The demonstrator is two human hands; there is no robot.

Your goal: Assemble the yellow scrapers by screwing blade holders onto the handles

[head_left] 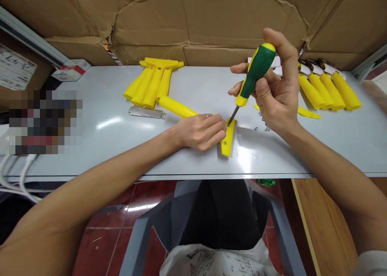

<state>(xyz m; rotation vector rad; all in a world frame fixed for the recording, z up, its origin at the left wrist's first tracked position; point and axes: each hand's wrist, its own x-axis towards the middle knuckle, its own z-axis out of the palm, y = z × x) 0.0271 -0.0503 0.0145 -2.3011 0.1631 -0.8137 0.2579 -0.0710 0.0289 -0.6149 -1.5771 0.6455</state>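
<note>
My left hand [202, 131] is closed around a yellow scraper [227, 145] near the front of the grey table, its handle pointing to the back left. A metal blade edge shows along the right side of the scraper's head, with a screw in its face. My right hand [276, 90] grips a green and yellow screwdriver [256, 72], tilted with its tip down on the upper screw of the head. Several loose small nuts or screws [266, 126] lie on the table below my right hand.
Several yellow scraper handles [154, 80] lie stacked at the back left, beside a flat pack of blades [146, 112]. More yellow scrapers [329, 88] lie at the back right. A yellow strip [308, 113] rests nearer. Cardboard [217, 24] walls the back; a small box [71, 70] stands left.
</note>
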